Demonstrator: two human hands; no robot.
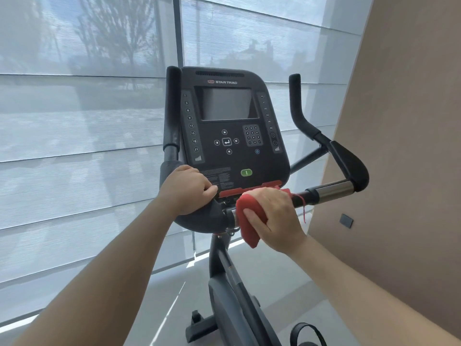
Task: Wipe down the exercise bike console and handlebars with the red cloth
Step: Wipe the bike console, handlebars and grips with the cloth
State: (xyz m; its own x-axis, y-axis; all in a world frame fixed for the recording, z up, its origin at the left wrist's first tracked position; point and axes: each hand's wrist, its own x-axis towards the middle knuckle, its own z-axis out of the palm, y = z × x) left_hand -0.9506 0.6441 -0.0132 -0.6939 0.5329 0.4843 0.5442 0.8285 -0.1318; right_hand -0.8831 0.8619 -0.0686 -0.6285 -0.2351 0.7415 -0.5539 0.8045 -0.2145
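The black exercise bike console [232, 126] stands in front of me, screen dark, a green button low on its face. My left hand [189, 189] grips the padded left handlebar [172, 113] at its lower bend. My right hand [273, 216] holds the red cloth [245, 221] wrapped around the centre bar just below the console's red lip. A red thread hangs from the cloth on the right. The right handlebar [331, 191] runs out as a chrome tube to a black padded grip and rises to a curved horn.
Large windows with sheer blinds [87, 146] fill the left and back. A tan wall [399, 146] stands close on the right with a small dark plate on it. The bike's frame [232, 290], front foot and a pedal strap sit below on the grey floor.
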